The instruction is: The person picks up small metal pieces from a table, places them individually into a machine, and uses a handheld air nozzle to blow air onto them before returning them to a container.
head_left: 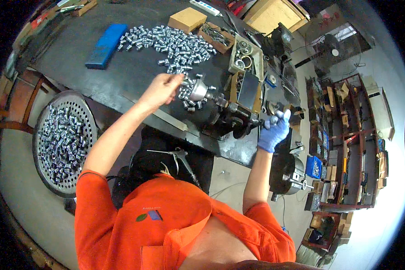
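Note:
My left hand (159, 91) is bare, its fingers drawn together beside the silver cone-shaped head (198, 91) of a small bench machine (234, 118). Whatever those fingers pinch is too small to make out. Several short shiny metal sleeves (191, 107) lie around the cone and under the hand. A blue-and-grey work glove covers my right hand (276, 130), which is at the machine's other end. Its fingers are curled by a handle there, but the glove hides the grip. A big heap of the same metal sleeves (177, 45) spreads over the dark bench (135, 83) beyond my left hand.
A round perforated metal tray (91, 135) full of sleeves stands low at the left. On the bench are a blue block-shaped box (105, 46), a cardboard box (187, 19) and a parts bin (258, 60). An air blow gun (182, 157) hangs before me. Shelves (351, 144) stand right.

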Available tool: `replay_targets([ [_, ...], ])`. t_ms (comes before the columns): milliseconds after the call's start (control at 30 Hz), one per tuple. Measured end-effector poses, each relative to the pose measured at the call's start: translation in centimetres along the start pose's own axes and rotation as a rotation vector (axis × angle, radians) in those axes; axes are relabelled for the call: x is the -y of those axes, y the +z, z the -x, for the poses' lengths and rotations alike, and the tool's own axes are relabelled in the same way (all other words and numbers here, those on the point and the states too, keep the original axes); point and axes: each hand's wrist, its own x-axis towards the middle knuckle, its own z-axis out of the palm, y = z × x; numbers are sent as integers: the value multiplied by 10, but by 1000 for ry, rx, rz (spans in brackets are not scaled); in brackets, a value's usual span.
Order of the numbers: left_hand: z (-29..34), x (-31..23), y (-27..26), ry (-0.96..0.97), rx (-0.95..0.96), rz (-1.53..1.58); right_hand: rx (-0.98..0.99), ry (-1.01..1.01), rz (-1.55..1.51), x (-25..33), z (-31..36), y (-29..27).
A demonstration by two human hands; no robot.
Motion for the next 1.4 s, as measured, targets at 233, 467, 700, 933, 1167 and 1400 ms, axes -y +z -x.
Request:
replay_targets([
  [233,63,14,-120,-64,-472,-228,2,150,-7,-16,61,-49],
  [467,192,61,-273,-80,-893,-1357,-184,234,108,-67,26,-14],
  [700,142,32,-201,116,-793,-1232,-7,287,42,-114,-25,-94],
  [933,-38,42,-53,424,-205,-1194,7,345,-93,-99,3,-85],
  [1167,-93,81,-52,427,-116,-1407,-46,314,-40,-94,18,-82],
  [1400,-79,56,-58,333,-83,-1501,4,341,-72,-93,23,-83],
])
